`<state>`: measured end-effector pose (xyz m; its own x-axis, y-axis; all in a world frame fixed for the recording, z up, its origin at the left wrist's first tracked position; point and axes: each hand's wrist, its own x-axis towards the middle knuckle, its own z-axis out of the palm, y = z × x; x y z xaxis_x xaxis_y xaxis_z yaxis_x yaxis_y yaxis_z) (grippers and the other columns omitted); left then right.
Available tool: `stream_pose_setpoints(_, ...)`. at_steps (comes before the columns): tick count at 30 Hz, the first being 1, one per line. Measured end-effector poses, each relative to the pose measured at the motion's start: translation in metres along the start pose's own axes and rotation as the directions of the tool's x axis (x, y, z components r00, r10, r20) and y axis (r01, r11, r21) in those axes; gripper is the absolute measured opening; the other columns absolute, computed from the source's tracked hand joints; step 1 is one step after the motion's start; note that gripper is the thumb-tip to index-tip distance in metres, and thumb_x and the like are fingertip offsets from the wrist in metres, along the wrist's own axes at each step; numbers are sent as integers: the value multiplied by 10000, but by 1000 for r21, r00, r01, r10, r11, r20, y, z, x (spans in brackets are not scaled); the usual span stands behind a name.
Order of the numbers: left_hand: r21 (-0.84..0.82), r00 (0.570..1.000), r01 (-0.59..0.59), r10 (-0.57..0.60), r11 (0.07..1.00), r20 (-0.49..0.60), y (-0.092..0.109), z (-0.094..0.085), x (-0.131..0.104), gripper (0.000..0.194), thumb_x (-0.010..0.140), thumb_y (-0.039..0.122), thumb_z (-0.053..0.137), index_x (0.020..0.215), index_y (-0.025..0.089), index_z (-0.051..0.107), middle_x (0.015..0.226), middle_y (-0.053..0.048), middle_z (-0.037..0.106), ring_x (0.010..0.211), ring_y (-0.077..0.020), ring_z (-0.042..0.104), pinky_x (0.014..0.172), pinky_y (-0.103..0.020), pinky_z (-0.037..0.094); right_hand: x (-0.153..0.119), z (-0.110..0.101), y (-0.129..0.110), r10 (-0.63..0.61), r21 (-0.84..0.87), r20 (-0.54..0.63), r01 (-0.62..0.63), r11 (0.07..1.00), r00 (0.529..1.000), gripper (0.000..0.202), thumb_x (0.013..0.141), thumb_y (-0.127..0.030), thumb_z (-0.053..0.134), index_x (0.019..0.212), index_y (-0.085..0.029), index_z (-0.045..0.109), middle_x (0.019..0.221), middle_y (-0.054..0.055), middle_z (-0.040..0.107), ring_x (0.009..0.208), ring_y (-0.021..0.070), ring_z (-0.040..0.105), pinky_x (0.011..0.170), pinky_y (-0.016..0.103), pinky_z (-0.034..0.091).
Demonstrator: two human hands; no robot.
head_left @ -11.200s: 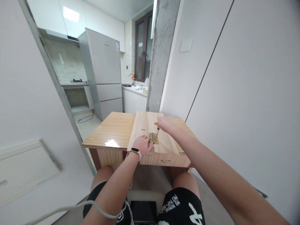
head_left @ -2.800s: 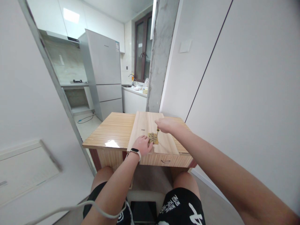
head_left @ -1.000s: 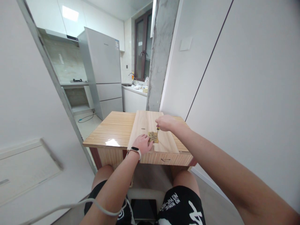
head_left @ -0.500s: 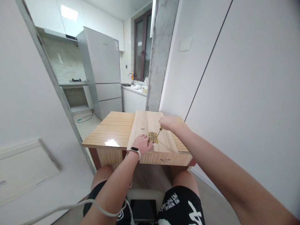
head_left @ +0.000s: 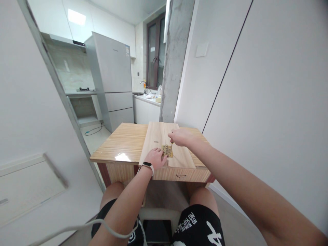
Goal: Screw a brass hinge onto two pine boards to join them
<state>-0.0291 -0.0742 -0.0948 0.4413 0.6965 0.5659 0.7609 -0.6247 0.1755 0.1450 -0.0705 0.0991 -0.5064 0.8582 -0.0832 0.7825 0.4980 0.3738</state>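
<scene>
Two pale wooden boards lie side by side on a wood-grained desk. Across their seam, near the front end, sits a brass hinge. My left hand rests on the left board with its fingers spread, the fingertips at the hinge's left edge. Above the right board, my right hand is closed around a screwdriver. Its shaft points down, almost upright, to the right leaf of the hinge; whether the tip sits in a screw is too small to tell.
Below the desk top is a drawer front with a handle. A white cable crosses in front of my left forearm. A pale wall stands close on the right, and a fridge stands behind on the left.
My right hand has moved left, and the screwdriver has gone from slanted to nearly upright over the hinge. My left hand has stayed in place on the board.
</scene>
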Motion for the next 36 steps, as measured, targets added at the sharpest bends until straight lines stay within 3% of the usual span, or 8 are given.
stream_pose_setpoints(13, 12, 1000, -1, 1, 1000, 9, 1, -1, -1, 291, 995, 413, 510, 976, 188, 693, 971, -122, 689, 1024, -262, 629, 984, -425, 488, 8, -5, 2, 32, -34, 58, -30, 999, 998, 306, 970, -336, 592, 1143, -140, 749, 1136, 194, 749, 1090, 270, 707, 863, 318, 510)
stream_pose_setpoints(20, 6, 1000, 1, -1, 1000, 7, 0, 0, -1, 296, 996, 414, 505, 969, 188, 696, 970, -126, 688, 1033, -265, 628, 984, -429, 493, 15, -9, -1, 152, 21, 89, -155, 988, 984, 351, 941, -342, 605, 1191, -141, 748, 1207, 208, 731, 1129, 290, 699, 894, 350, 540)
stream_pose_setpoints(30, -1, 1000, 2, -2, 1000, 0, -2, 1, -1, 299, 998, 420, 501, 961, 194, 692, 969, -122, 689, 1023, -260, 629, 982, -428, 496, 32, -6, -8, 223, 50, 127, -231, 972, 967, 384, 892, -255, 606, 1224, -117, 741, 1157, 217, 748, 1085, 302, 721, 824, 327, 569)
stream_pose_setpoints(36, -1, 1000, 2, -2, 1000, 2, -1, 1, 0, 289, 993, 416, 510, 962, 193, 691, 966, -125, 694, 1022, -264, 635, 981, -432, 499, 27, -3, -4, 204, 9, 163, -208, 978, 965, 400, 930, -353, 613, 1232, -118, 730, 1213, 228, 720, 1101, 324, 706, 854, 375, 561)
